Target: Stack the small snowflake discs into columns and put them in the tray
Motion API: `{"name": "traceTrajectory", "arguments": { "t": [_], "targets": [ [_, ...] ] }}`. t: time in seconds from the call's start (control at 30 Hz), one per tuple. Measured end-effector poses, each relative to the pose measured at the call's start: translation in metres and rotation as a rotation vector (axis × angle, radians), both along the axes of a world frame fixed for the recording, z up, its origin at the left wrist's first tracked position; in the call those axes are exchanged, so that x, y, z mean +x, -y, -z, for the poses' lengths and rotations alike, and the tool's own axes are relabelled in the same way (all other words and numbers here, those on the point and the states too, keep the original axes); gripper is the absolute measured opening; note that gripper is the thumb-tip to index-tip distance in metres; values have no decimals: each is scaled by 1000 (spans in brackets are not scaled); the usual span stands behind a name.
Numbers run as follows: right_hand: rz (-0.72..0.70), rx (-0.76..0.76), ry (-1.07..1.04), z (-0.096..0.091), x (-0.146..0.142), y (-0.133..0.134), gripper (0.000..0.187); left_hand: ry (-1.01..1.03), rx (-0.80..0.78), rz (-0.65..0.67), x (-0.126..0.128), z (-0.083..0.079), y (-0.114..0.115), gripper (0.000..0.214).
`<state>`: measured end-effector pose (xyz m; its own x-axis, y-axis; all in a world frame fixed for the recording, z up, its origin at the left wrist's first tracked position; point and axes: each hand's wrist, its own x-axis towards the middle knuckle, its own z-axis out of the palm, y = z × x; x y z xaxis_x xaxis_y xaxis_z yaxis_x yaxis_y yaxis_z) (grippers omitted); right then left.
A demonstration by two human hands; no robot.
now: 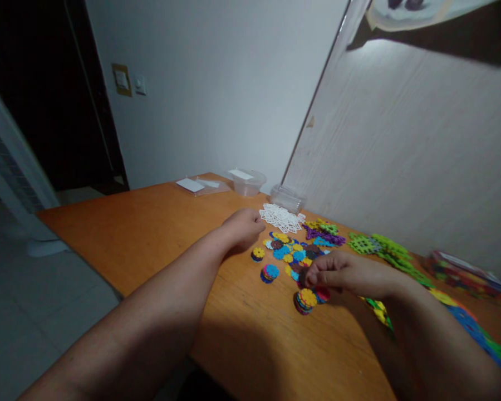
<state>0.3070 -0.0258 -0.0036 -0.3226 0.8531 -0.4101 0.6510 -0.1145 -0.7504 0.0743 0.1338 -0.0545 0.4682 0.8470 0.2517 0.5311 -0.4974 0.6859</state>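
Note:
My left hand (245, 228) is closed beside the loose pile of flower-shaped discs (299, 255) and the white lattice pieces (281, 217); whatever its curled fingers hold, if anything, is hidden. Over the pile's near right edge, my right hand (338, 272) pinches a dark brown disc (303, 277) between thumb and fingers. In front stand small stacks of discs: a tall one topped in yellow (305, 301), one topped in blue (269, 273) and a low yellow-topped one (258, 254). A red disc (322, 294) lies under my right hand.
Clear plastic tubs (249, 182) and a flat bag with a white label (202, 185) stand at the back of the wooden table (162, 223). Purple pieces (323, 234), green pieces (390, 250) and a packed bag (463, 273) lie along the wall.

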Motion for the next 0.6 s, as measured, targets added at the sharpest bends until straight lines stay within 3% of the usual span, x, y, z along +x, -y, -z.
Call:
{"name": "traceTrajectory", "arguments": {
  "t": [0.23, 0.37, 0.6],
  "targets": [
    [213, 319, 133, 15, 27, -15, 22, 2, -4, 14, 0, 3, -5, 18],
    [189, 311, 220, 29, 37, -19, 9, 16, -24, -9, 0, 3, -3, 18],
    [76, 248, 144, 30, 21, -14, 18, 9, 2, 8, 0, 1, -2, 19]
  ]
}}
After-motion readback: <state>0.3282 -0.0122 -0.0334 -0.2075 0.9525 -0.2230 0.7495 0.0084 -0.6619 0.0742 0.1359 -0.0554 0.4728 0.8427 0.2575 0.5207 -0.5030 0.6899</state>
